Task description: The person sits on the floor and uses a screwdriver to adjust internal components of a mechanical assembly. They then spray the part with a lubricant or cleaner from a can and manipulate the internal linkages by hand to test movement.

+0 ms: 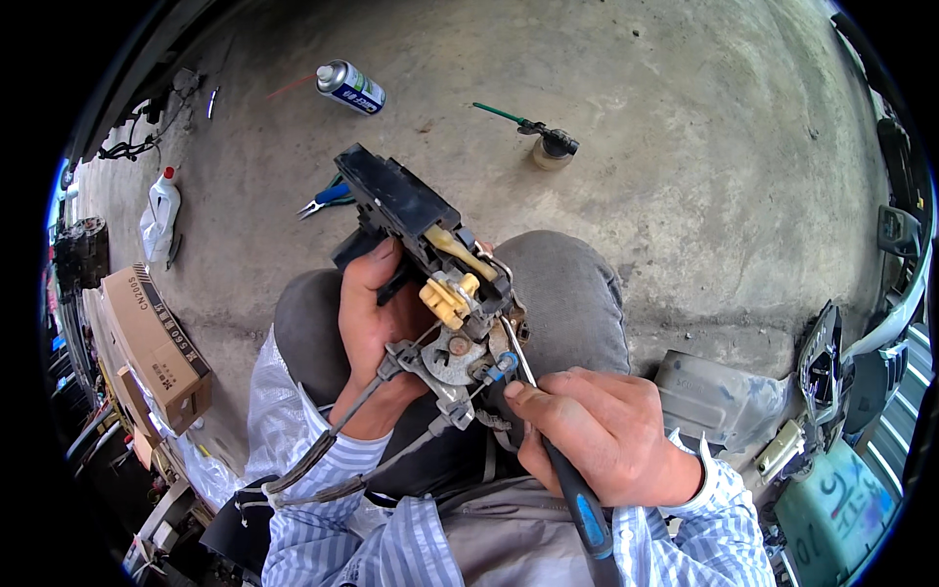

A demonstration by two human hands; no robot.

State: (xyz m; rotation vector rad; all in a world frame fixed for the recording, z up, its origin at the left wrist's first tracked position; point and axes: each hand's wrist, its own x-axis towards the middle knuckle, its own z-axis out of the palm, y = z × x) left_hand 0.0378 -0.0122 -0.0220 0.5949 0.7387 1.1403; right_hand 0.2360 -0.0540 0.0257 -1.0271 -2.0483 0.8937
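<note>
Head camera looks down on us sitting on a concrete floor (685, 147), knees drawn up, working over our lap. Our left hand (377, 333) is wrapped around the underside of a car door latch assembly (430, 264), fingers closed on its black plastic housing, holding it tilted above our knees so the metal latch plate and yellow plastic clips face up. Two sheathed cables (323, 460) trail from its lower end down past our left wrist. Our right hand (597, 430) is clenched around the black-and-blue handle of a screwdriver (577, 499), thumb pressed along the shaft, with the metal tip laid against the mechanism just beside the yellow clips. On the floor beyond the latch lie blue-handled pliers (323, 201), partly hidden behind it, and farther off a spray can (350, 86) on its side. A small round container with a green-handled tool (548, 147) resting on it sits well apart to the right. At the left stand a white plastic bottle (161, 210) and a cardboard box (156, 347).
</note>
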